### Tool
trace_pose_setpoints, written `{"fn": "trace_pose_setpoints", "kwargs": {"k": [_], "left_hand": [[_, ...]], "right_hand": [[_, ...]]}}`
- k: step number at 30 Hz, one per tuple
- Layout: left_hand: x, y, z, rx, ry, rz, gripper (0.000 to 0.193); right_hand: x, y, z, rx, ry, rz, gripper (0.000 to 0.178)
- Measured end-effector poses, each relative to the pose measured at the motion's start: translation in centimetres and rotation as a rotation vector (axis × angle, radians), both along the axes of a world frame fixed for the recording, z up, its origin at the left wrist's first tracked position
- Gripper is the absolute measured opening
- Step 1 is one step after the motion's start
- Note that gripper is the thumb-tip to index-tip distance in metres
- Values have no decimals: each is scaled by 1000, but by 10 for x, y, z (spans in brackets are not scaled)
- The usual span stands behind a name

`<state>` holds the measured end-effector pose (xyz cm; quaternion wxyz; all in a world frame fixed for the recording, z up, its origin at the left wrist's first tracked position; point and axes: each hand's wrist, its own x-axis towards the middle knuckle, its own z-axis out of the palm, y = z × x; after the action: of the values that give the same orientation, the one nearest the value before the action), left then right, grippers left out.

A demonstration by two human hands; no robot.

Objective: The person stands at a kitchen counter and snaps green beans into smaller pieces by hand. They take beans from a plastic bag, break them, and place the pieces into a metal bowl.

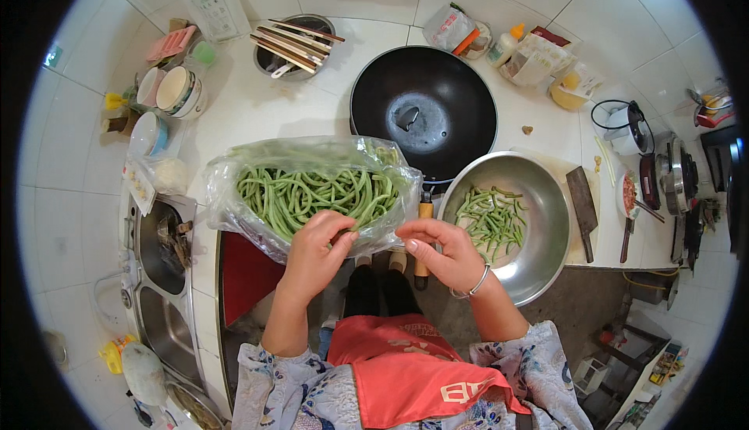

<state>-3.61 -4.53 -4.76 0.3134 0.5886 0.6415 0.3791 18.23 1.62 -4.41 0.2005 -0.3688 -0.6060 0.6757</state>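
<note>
"Beans [312,196]: where are you seeing them?"

"On my remote feed, I'm seeing the long ones filling a clear plastic bag [222,200], which is gaping open left of the steel bowl [548,204]. Short bean pieces [493,221] are lying inside the bowl."

"And the hands?"

"The left hand [316,247] is reaching over the bag's near edge, left of the bowl. Its thumb and fingers are curling together beside a bit of green; I cannot tell whether they are pinching it. The right hand [446,252] is overlapping the bowl's left rim in my view. Its fingers are bending loosely leftward; I cannot tell whether they are gripping anything."

"What's surrounding the bowl?"

"A black wok [460,91] is sitting beyond it, toward the left. A cleaver [583,205] is lying just right of it."
</note>
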Motion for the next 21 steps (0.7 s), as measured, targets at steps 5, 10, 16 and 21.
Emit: {"fn": "trace_pose_setpoints", "kwargs": {"k": [5,10,16,21], "left_hand": [[3,6,-2,58,29,-15,15],[0,7,8,-44,-157,35,13],[-3,10,-1,-57,-246,28,13],[-4,18,5,-67,-122,-27,16]], "right_hand": [[-1,5,4,21,-73,19,25],[0,10,2,77,-69,-20,26],[-4,17,7,302,-125,55,29],[-19,14,12,214,-22,-72,48]]}}
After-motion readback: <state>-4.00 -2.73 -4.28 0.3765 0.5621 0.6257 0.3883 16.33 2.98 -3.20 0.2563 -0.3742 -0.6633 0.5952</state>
